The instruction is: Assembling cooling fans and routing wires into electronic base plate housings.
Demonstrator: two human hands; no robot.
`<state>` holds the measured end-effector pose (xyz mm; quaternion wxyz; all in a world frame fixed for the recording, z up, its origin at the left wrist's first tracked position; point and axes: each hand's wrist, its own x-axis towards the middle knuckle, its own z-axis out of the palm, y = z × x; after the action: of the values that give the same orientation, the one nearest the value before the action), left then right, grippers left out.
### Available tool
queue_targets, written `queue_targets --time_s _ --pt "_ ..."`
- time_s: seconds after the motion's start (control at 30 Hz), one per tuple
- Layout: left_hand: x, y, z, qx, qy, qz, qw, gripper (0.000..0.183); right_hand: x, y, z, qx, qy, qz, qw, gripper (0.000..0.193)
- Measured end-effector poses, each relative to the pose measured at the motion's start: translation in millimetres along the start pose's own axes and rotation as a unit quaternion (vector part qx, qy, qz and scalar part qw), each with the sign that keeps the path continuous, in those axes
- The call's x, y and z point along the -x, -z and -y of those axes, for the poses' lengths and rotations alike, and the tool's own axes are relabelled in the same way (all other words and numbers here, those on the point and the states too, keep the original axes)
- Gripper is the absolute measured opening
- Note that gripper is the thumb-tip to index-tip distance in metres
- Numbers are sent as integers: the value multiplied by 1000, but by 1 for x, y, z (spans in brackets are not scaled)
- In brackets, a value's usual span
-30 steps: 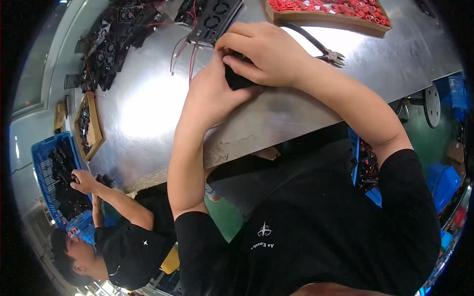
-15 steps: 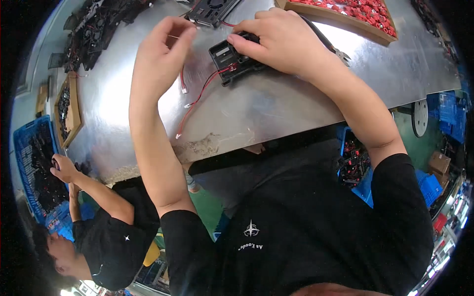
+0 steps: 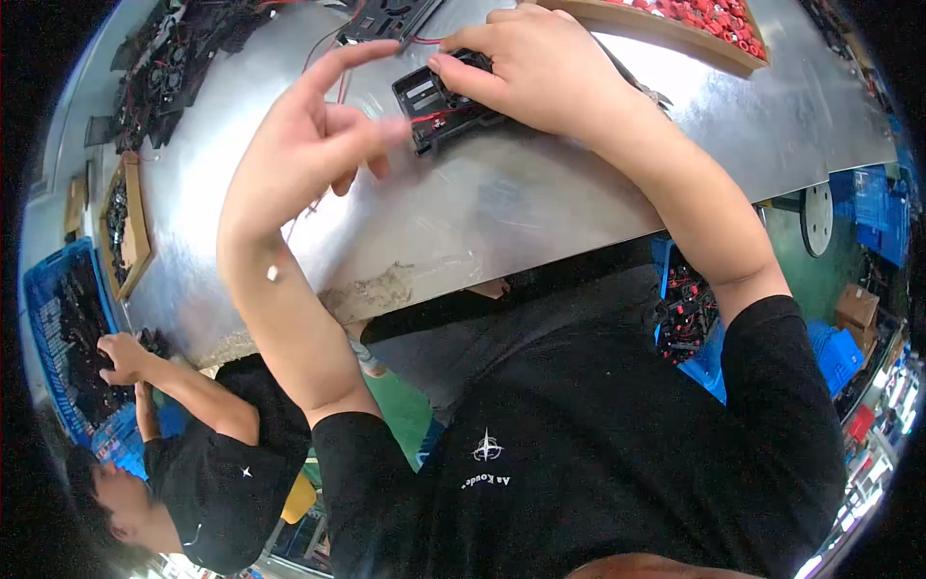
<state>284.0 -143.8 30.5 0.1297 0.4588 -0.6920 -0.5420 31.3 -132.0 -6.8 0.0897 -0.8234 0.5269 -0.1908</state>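
A small black plastic housing (image 3: pixel 446 133) sits tilted on the metal table, with my right hand (image 3: pixel 540 69) closed over its right end. Red wires (image 3: pixel 430 118) come out of its left part. My left hand (image 3: pixel 313 135) is just left of the housing, index finger stretched out and thumb blurred beside the wires. Its other fingers are partly hidden, and I see nothing held in it. A small white connector (image 3: pixel 273 273) shows against my left forearm; its wire is hard to follow. Beyond the hands lies a larger black plastic part (image 3: pixel 391 19) with openings.
Cutting pliers (image 3: pixel 658 98) lie partly hidden beside my right wrist. A cardboard tray (image 3: pixel 709 56) of red parts stands far right. Black fan parts (image 3: pixel 159 82) pile up far left, near a box of small parts (image 3: pixel 140 227). A co-worker's hand (image 3: pixel 123 359) is over a blue crate (image 3: pixel 63 261).
My left hand has moved left and down, its pinch opening into spread fingers. The loose red wires have swung left with it. My right hand keeps its grip on the housing.
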Motion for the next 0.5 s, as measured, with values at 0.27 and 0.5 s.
queue_targets --time_s 0.27,0.5 --pt "-34 1 43 276 -82 -101 952 27 -2 -4 5 25 -17 32 999 53" --pt "-65 -32 57 96 -133 -213 963 19 8 -22 -9 67 10 -15 998 61"
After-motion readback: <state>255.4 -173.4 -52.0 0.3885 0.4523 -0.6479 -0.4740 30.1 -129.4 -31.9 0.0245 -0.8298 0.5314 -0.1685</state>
